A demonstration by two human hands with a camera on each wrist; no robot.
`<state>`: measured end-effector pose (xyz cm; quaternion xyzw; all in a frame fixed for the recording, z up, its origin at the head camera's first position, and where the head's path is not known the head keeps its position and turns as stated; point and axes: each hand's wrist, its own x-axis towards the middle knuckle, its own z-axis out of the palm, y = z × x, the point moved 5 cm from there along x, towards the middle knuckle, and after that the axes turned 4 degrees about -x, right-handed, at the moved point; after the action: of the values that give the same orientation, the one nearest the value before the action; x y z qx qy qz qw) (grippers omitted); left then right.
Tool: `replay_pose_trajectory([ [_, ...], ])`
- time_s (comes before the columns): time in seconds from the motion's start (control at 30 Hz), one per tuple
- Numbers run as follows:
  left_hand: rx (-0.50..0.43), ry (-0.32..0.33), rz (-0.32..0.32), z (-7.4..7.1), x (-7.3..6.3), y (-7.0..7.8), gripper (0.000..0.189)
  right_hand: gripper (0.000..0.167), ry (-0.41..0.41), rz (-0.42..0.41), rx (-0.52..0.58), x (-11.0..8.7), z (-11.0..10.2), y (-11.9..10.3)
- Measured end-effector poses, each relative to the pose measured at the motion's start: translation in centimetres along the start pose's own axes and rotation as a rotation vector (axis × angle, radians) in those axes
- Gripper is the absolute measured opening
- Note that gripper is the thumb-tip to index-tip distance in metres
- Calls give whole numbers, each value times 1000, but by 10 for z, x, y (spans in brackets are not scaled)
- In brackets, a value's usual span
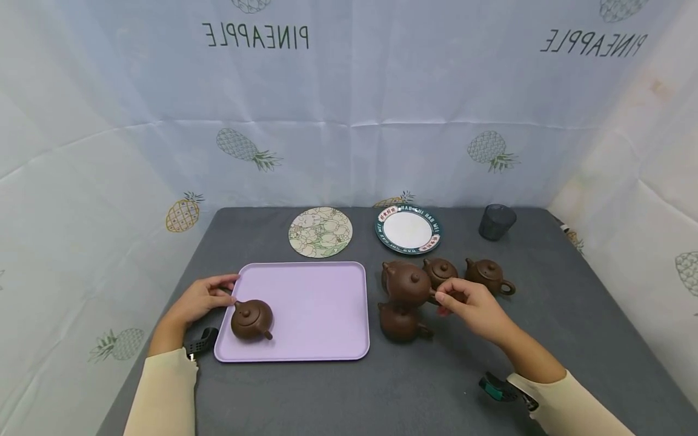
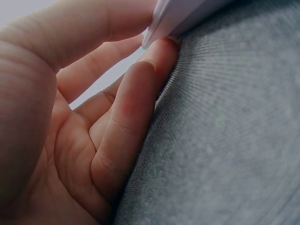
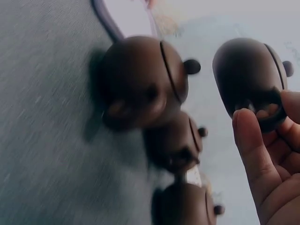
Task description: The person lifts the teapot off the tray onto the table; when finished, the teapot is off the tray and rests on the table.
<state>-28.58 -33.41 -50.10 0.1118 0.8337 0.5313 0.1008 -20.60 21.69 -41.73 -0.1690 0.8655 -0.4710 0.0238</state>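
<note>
My right hand [image 1: 470, 307] pinches the handle of a dark brown teapot [image 1: 406, 284], thumb and fingers at its loop. In the right wrist view this teapot [image 3: 246, 70] hangs above the others, lid on. Beneath it in the head view stands another brown teapot [image 1: 399, 326]; two more, a middle teapot [image 1: 439, 270] and a right-hand teapot [image 1: 484, 272], stand behind my hand. My left hand [image 1: 199, 301] grips the left rim of a lilac tray [image 1: 322, 312]; the left wrist view shows fingertips right at the rim [image 2: 164, 23]. One teapot [image 1: 251, 321] sits on the tray's left side.
Behind the tray lies a round patterned mat [image 1: 320, 232]. A plate with a green lettered rim [image 1: 408, 229] is to its right, and a dark glass [image 1: 497, 221] stands at the back right. A pineapple-print cloth [image 1: 349, 91] hangs behind the grey table [image 1: 327, 399].
</note>
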Motion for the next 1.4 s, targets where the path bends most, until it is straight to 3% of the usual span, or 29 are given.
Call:
replay_pose_trajectory([
  [0.37,0,-6,15,2,-1,4,59,9,-1,-5,20,-32,-21,29],
  [0.6,22,6,15,2,-1,2,59,12,-24,37,22,-44,-25,55],
  [1.03,22,9,1,1,0,-4,60,21,-116,123,60,-51,-25,85],
  [1.4,17,-3,8,2,-1,1,59,21,-152,118,106,-49,-26,93],
])
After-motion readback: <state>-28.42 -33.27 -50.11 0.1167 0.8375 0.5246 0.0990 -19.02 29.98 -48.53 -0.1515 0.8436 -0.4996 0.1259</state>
